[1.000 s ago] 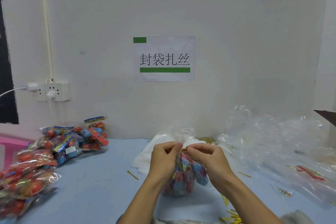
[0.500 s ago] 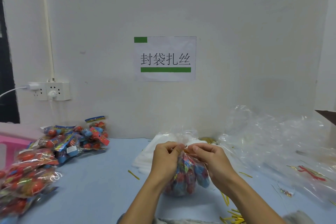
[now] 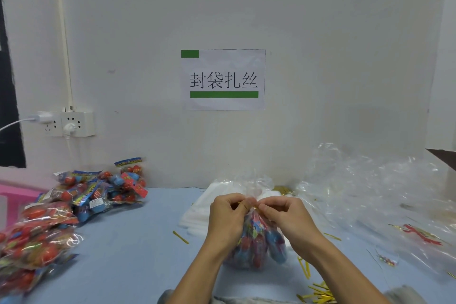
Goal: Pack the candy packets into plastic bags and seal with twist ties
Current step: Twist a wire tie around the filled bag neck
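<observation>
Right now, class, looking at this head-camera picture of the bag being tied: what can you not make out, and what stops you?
- Twist tie, head view: mostly hidden by fingertips of left hand and right hand; number of turns unknown.
- Filled bag: hands cover its neck; packet count unreadable.
- Pink object: cut off by left edge.
- Candy packets: print too small.

Much of the filled bag point(image 3: 256, 244) is hidden behind the left hand point(image 3: 228, 217) and the right hand point(image 3: 286, 217). Only a thin bit of the gold twist tie point(image 3: 243, 203) is seen between the fingertips. The packed bags point(image 3: 37, 242) are cut off by the left edge. The loose ties point(image 3: 318, 294) are cut off at the bottom edge.
</observation>
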{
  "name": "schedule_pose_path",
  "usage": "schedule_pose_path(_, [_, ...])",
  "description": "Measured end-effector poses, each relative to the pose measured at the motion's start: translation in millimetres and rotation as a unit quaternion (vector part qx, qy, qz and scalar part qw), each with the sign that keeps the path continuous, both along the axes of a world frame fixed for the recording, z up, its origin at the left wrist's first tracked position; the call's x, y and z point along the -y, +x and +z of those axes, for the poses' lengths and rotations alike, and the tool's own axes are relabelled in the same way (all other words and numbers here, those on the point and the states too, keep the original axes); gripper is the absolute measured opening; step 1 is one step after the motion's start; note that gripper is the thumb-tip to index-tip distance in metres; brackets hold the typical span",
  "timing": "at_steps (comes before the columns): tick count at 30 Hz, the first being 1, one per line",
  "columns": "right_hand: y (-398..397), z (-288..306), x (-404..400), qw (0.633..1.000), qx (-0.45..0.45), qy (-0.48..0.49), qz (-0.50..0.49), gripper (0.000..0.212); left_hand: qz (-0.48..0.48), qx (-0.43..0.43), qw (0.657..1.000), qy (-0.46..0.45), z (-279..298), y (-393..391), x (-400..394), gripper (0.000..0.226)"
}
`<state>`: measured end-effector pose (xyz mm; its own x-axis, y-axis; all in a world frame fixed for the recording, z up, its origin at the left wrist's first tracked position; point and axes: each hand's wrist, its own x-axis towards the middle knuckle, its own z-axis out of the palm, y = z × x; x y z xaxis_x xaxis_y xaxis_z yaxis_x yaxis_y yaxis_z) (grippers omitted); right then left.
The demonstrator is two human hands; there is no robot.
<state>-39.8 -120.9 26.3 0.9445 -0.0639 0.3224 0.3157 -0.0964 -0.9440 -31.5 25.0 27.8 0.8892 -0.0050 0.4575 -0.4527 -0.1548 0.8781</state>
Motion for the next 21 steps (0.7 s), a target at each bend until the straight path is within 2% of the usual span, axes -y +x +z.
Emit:
schedule_pose_path(11, [-0.9, -1.0, -1.2, 1.0, 0.013, -0.024, 0.006, 0.01, -0.015, 0.002, 1.0, -0.023, -1.4, -1.4, 1.3, 0.024])
schedule_pose_path(17, [-0.5, 0.4, -1.4, 0.999, -0.006, -0.033, 0.005, 0.023, -0.007, -0.011, 0.999, -0.039, -2.4, 2.0, 0.5, 0.026])
schedule_pose_path(21, [-3.1, 2.3, -0.6, 0.999, -0.012, -0.036, 0.014, 0.022, 0.002, -0.011, 0.999, -0.039, -2.5, 2.7, -0.9, 0.028])
